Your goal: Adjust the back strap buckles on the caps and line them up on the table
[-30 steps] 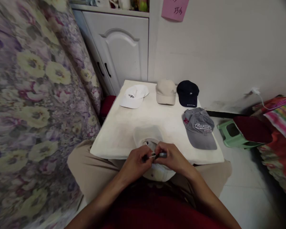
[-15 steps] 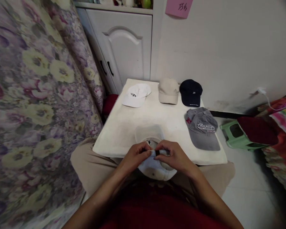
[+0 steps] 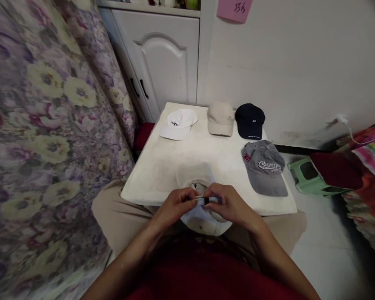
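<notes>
A white cap (image 3: pixel 203 221) lies at the near edge of a small white table (image 3: pixel 162 166), its back toward me. My left hand (image 3: pixel 175 206) and my right hand (image 3: pixel 228 204) both pinch the cap's rear strap (image 3: pixel 203 200), fingertips nearly meeting over it. Farther back on the table sit a white cap (image 3: pixel 178 123), a beige cap (image 3: pixel 220 118) and a navy cap (image 3: pixel 249 121). A grey cap (image 3: pixel 265 166) with lettering rests at the right side.
A floral curtain or sheet (image 3: pixel 43 125) hangs along the left. A white cabinet (image 3: pixel 165 58) stands behind the table. At the right, a green stool (image 3: pixel 303 173) with a dark red cushion (image 3: pixel 334 171) sits on the floor by colourful bedding (image 3: pixel 371 166).
Both hands stay pinched on the strap, with small finger movements. The view shifted slightly to the left.
</notes>
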`<state>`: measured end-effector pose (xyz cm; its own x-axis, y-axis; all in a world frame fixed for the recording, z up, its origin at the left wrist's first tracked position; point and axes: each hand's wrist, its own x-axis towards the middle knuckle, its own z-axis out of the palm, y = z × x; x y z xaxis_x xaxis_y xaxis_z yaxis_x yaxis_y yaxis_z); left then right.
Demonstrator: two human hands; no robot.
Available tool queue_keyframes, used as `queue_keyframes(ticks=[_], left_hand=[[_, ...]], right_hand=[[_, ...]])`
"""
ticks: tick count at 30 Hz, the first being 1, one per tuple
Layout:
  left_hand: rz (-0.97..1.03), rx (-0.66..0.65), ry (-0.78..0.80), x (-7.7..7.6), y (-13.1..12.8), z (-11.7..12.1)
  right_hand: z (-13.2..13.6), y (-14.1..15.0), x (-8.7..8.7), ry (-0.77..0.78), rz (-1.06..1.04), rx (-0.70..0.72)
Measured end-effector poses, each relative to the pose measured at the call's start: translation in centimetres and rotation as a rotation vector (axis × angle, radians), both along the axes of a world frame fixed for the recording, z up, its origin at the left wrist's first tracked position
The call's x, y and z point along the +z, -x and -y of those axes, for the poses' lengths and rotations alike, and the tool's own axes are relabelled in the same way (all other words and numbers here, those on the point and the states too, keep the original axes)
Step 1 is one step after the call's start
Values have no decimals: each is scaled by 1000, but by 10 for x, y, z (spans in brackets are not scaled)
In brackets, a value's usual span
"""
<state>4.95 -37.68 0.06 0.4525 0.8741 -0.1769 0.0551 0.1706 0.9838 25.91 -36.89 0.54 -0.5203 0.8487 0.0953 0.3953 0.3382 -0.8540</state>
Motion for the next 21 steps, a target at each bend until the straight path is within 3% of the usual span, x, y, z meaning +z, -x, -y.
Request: queue_keyframes(ticks=[3, 8, 12, 21], left_hand=[[-7, 1, -18, 3, -1, 0], [-74, 7, -92, 9, -5, 1], [-130, -6, -135, 12, -8, 4], [-226, -8, -197, 17, -12, 9]], right_hand=[[-1, 0, 0, 36, -31, -20], [-2, -2, -3, 378, -268, 45], [-1, -3, -8, 526, -348, 41], [1, -1, -9, 464, -282, -13]])
